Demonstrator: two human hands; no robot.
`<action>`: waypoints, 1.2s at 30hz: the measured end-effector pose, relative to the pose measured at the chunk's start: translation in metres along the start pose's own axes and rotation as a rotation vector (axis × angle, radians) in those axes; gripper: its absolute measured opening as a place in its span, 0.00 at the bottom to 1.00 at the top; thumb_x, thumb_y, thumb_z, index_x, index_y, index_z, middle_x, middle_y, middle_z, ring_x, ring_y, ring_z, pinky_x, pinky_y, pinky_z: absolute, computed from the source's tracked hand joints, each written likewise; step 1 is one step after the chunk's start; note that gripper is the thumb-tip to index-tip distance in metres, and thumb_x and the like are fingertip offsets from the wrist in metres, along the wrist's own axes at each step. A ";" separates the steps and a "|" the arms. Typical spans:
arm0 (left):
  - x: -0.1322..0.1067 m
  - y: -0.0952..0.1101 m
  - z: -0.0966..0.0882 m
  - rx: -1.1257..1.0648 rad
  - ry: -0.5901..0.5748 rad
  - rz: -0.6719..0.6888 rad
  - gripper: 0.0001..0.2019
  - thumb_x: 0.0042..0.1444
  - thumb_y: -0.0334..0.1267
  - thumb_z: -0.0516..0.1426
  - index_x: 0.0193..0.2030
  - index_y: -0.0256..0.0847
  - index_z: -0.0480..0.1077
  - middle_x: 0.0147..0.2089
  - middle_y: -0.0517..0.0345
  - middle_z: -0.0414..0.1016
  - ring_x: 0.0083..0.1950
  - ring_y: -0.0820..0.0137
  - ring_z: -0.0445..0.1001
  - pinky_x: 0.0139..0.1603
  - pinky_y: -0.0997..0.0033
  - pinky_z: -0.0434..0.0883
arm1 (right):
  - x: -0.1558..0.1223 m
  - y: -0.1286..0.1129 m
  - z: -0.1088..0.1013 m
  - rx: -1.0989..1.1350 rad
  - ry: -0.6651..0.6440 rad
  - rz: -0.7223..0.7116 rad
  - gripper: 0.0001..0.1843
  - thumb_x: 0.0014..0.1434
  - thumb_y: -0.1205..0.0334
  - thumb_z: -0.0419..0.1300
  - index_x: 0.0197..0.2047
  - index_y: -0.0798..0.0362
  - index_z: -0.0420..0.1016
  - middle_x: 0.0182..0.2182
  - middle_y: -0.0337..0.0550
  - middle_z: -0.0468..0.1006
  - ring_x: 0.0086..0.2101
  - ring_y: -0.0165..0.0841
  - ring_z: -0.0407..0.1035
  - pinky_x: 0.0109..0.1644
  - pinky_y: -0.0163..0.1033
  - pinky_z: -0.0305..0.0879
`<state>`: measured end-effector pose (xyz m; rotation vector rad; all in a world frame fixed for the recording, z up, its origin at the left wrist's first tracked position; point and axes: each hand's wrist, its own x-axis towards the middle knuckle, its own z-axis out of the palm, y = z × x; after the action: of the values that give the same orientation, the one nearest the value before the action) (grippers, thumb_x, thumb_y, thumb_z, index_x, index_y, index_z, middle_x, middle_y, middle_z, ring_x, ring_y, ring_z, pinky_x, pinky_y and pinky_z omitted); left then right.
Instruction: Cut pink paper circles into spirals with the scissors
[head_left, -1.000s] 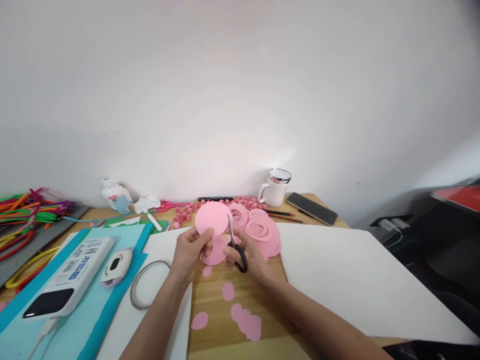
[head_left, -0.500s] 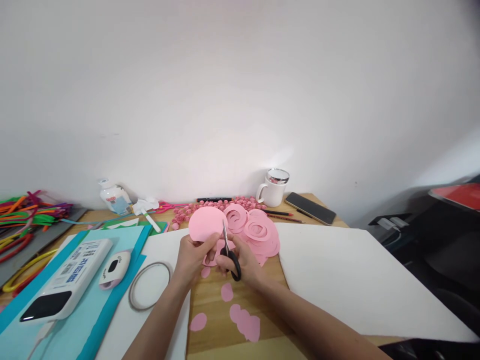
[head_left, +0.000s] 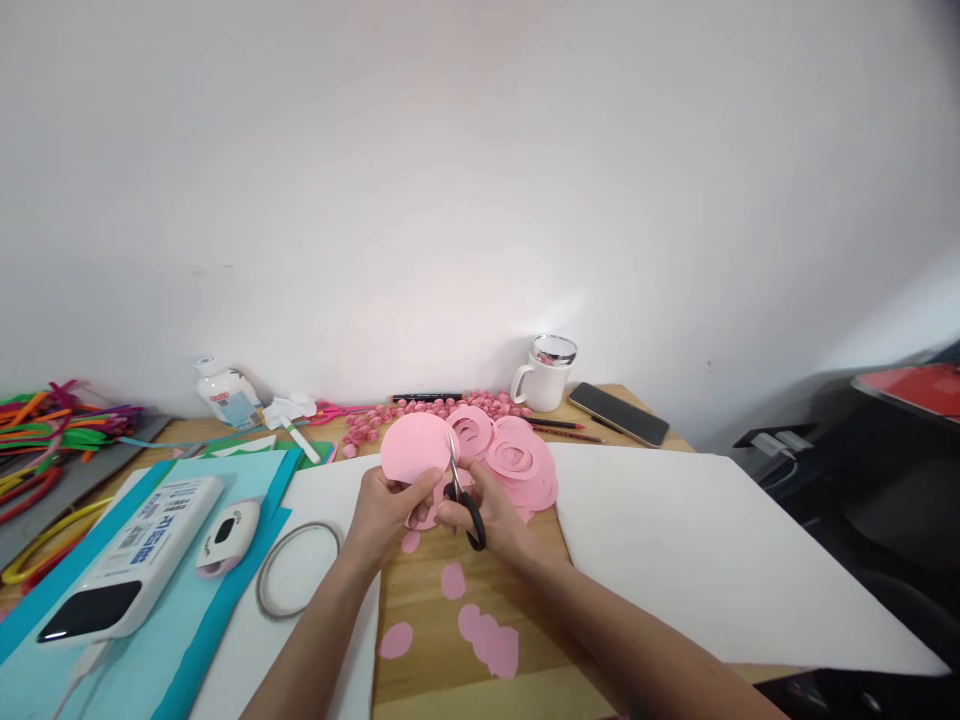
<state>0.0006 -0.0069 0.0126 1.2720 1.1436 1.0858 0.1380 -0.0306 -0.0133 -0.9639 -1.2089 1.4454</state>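
Pinched in my left hand (head_left: 390, 510) is a round pink paper disc (head_left: 415, 447), held up with its face toward me. My right hand (head_left: 491, 515) grips black-handled scissors (head_left: 474, 527), fingers in the loops. The scissor blades stand upright at the disc's right edge; whether they bite into the paper is hard to tell. Behind and right of my hands lies a pile of pink paper spirals (head_left: 521, 465). Small pink paper scraps (head_left: 491, 642) are scattered on the wooden table (head_left: 420, 580) below my wrists.
Small rolled pink pieces (head_left: 480, 403) lie along the wall beside a white mug (head_left: 545, 375) and a phone (head_left: 619, 413). White boards (head_left: 705, 560) flank my arms. At left are a tape roll (head_left: 262, 570), a power bank (head_left: 131, 555), a bottle (head_left: 227, 393) and colourful pipe cleaners (head_left: 75, 430).
The scissors have tilted slightly, and my right hand has shifted up a little. The disc has moved slightly right. My left hand keeps its pinch.
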 end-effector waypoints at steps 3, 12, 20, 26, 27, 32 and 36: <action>0.001 0.000 -0.001 0.000 -0.007 0.005 0.18 0.41 0.41 0.64 0.11 0.37 0.63 0.10 0.62 0.62 0.14 0.78 0.57 0.16 0.77 0.54 | 0.000 0.000 -0.001 -0.037 0.006 0.008 0.33 0.44 0.54 0.67 0.50 0.53 0.58 0.16 0.27 0.65 0.19 0.27 0.60 0.22 0.31 0.52; 0.003 -0.003 -0.004 -0.057 -0.020 0.022 0.16 0.42 0.42 0.64 0.14 0.37 0.65 0.12 0.62 0.63 0.15 0.79 0.58 0.15 0.77 0.55 | 0.001 0.010 -0.005 -0.009 -0.025 -0.019 0.33 0.47 0.51 0.65 0.52 0.54 0.59 0.14 0.26 0.63 0.16 0.27 0.60 0.21 0.31 0.54; 0.002 0.000 -0.002 -0.123 -0.027 0.021 0.17 0.46 0.45 0.62 0.16 0.37 0.64 0.12 0.63 0.63 0.14 0.80 0.56 0.14 0.78 0.54 | -0.002 0.006 -0.001 -0.050 -0.051 -0.007 0.32 0.47 0.48 0.65 0.50 0.54 0.61 0.14 0.27 0.65 0.15 0.27 0.60 0.20 0.32 0.56; 0.002 -0.004 -0.003 -0.039 0.018 -0.018 0.18 0.42 0.44 0.64 0.12 0.37 0.64 0.10 0.63 0.61 0.13 0.79 0.56 0.14 0.77 0.53 | -0.001 0.007 -0.001 -0.078 -0.059 0.021 0.33 0.45 0.48 0.66 0.49 0.53 0.60 0.17 0.30 0.68 0.18 0.29 0.64 0.21 0.32 0.56; 0.002 -0.004 -0.003 -0.028 0.014 -0.018 0.18 0.41 0.43 0.64 0.11 0.37 0.63 0.10 0.63 0.61 0.13 0.79 0.56 0.14 0.77 0.53 | 0.000 0.006 -0.001 -0.075 -0.053 0.018 0.33 0.44 0.49 0.67 0.49 0.53 0.60 0.18 0.30 0.68 0.19 0.29 0.64 0.22 0.32 0.57; 0.001 0.000 -0.003 0.040 -0.014 -0.043 0.18 0.41 0.43 0.63 0.11 0.37 0.64 0.10 0.63 0.61 0.13 0.79 0.56 0.14 0.78 0.51 | 0.000 0.001 -0.003 0.013 -0.060 -0.026 0.33 0.41 0.52 0.70 0.47 0.51 0.59 0.20 0.30 0.68 0.23 0.29 0.65 0.27 0.33 0.58; 0.002 -0.002 -0.005 0.047 -0.042 -0.029 0.19 0.43 0.43 0.63 0.11 0.36 0.63 0.10 0.63 0.60 0.14 0.80 0.55 0.15 0.77 0.50 | -0.001 0.000 -0.005 0.034 -0.071 -0.041 0.32 0.43 0.53 0.70 0.47 0.51 0.60 0.21 0.30 0.68 0.23 0.28 0.63 0.26 0.33 0.55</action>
<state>-0.0043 -0.0043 0.0111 1.3050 1.1593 1.0114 0.1426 -0.0305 -0.0142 -0.8662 -1.2446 1.4738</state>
